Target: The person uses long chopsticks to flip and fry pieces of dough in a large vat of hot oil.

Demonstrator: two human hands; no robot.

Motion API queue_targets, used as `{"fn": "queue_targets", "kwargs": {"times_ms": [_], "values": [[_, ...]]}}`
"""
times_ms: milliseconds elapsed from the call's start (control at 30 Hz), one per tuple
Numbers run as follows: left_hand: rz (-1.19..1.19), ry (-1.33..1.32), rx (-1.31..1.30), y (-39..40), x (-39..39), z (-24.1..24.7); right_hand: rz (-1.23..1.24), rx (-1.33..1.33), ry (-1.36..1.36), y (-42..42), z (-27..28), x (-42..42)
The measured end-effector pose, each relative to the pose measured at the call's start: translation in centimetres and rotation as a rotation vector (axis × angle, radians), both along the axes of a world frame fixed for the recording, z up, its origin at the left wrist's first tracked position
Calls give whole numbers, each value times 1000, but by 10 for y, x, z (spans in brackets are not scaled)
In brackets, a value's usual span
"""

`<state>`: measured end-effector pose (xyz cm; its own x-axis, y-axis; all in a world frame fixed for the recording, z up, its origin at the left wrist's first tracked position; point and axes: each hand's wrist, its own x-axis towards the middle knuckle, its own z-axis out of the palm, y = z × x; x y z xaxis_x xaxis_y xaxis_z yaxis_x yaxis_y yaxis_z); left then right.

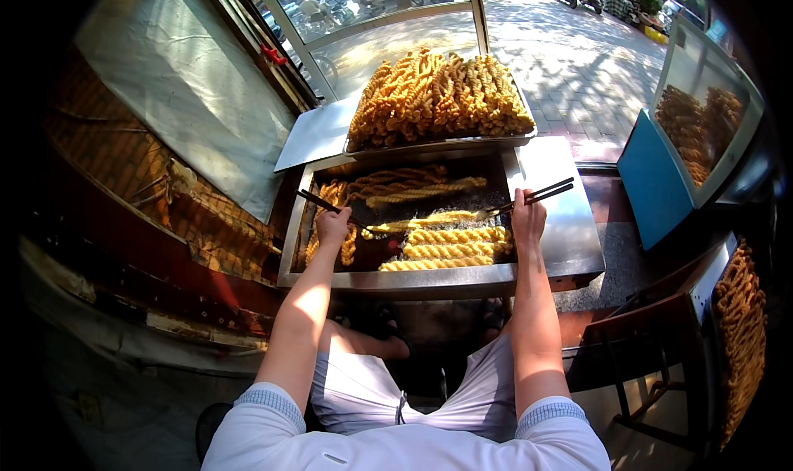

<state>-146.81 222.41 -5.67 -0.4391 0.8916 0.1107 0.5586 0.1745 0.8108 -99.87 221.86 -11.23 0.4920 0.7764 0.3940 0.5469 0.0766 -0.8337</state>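
My left hand [332, 225] grips dark chopsticks [317, 201] over the left part of a rectangular steel fryer [403, 280]. In my right hand [529, 215] is another pair of dark chopsticks [551, 189], held above the fryer's right rim. Between the two sets of tips, a thin pale dough twist [427, 221] lies in the dark oil. Several thicker pale yellow twists [455, 250] float side by side nearer to me. Browner twists [396, 180] lie at the back, and more golden ones [331, 201] line the left side, partly behind my left hand.
Behind the fryer, a metal tray [446, 144] holds a tall pile of fried twists [437, 96]. A steel worktop [551, 223] adjoins on the right. Further right stand a glass-fronted case [706, 111] with a blue panel and another pile of brown twists [740, 341].
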Motion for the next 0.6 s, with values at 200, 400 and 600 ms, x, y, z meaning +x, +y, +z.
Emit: {"fn": "queue_targets", "kwargs": {"times_ms": [200,400,600], "values": [[-34,-103,64,5,-13,-14,59,34,61,6,-12,-7],[-73,-287,116,19,-18,-24,143,56,195,8,-15,-6],[-57,-391,155,24,-36,-22,177,87,336,-8,10,-15]]}}
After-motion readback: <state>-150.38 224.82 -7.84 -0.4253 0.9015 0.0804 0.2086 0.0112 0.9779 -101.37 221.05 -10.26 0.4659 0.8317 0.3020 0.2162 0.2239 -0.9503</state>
